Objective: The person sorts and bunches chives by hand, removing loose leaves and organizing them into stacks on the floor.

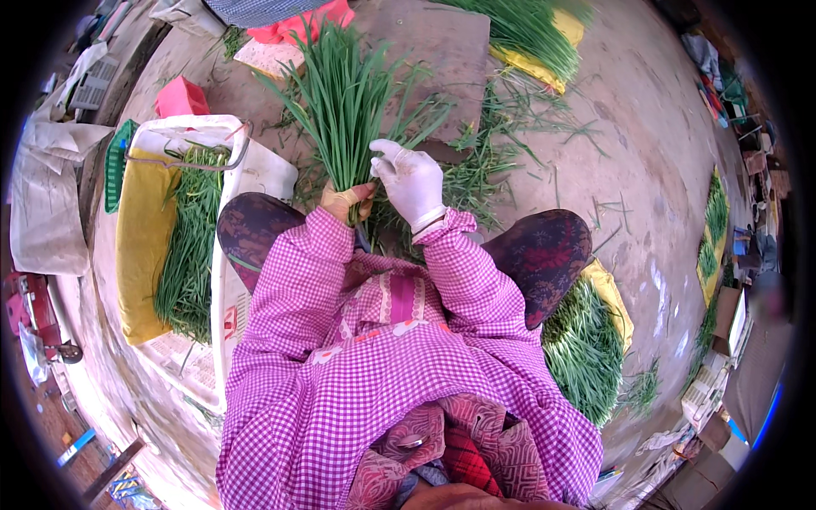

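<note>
My left hand (344,202), in a pale glove with bare-looking fingertips, is wrapped round the lower ends of a bunch of green chives (336,110). The long leaves fan out upward and away from me. Close against the bunch's right side is my right hand (411,180), in a white glove. Its thumb and forefinger curl together at the leaves; whatever they pinch is too small to make out. Loose chive leaves (472,187) lie scattered on the ground beyond my right hand.
At my left stands a white crate (231,127) with yellow lining and chives inside. More chives on yellow wrapping lie at far right (531,38) and beside my right knee (586,357). A flat brown board (450,51) lies ahead, near a red-topped block (270,55).
</note>
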`<state>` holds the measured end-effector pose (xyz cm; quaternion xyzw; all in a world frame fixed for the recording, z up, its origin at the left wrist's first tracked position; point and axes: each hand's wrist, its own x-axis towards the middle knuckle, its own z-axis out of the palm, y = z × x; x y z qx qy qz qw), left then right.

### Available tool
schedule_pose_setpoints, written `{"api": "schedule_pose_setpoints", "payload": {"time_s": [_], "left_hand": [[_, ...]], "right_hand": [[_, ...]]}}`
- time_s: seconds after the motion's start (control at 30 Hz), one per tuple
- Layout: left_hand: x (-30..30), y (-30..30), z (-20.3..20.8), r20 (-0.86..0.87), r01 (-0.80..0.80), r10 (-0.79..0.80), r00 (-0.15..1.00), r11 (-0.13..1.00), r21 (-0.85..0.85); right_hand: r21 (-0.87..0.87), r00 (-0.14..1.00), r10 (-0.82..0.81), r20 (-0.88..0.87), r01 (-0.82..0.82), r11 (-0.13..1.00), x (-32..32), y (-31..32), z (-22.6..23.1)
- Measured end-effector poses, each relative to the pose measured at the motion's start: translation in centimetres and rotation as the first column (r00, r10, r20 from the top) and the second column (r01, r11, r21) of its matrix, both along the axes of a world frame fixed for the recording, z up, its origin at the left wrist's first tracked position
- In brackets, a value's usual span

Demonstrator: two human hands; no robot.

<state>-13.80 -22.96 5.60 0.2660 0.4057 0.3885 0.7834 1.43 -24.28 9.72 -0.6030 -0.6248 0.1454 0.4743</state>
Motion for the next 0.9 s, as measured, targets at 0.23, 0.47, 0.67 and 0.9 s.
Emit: {"api": "schedule_pose_setpoints", "payload": {"time_s": [0.23,0.47,0.67,0.9], "left_hand": [[-0.4,0.4,-1.5,-0.004,0.021,-0.021,1.000,0.995,0.093],[0.1,0.4,-1.8,-0.033,-0.045,0.048,0.998,0.996,0.078],[0.5,0.4,-2.0,-0.114,-0.063,0.078,0.990,0.990,0.128],[0.6,0.2,-2.4,-0.214,0.061,0.000,0.977,0.958,0.279]], "right_hand": [[-0.016,0.980,0.154,0.127,-0.153,0.988,0.0,-0.4,1.5],[-0.093,0.910,0.098,0.403,-0.065,0.994,-1.6,-0.7,0.5],[-0.148,0.842,0.109,0.528,-0.036,0.988,-1.8,-0.8,0.2],[-0.045,0.897,0.054,0.440,-0.038,0.998,-1.1,-0.6,-0.4]]}}
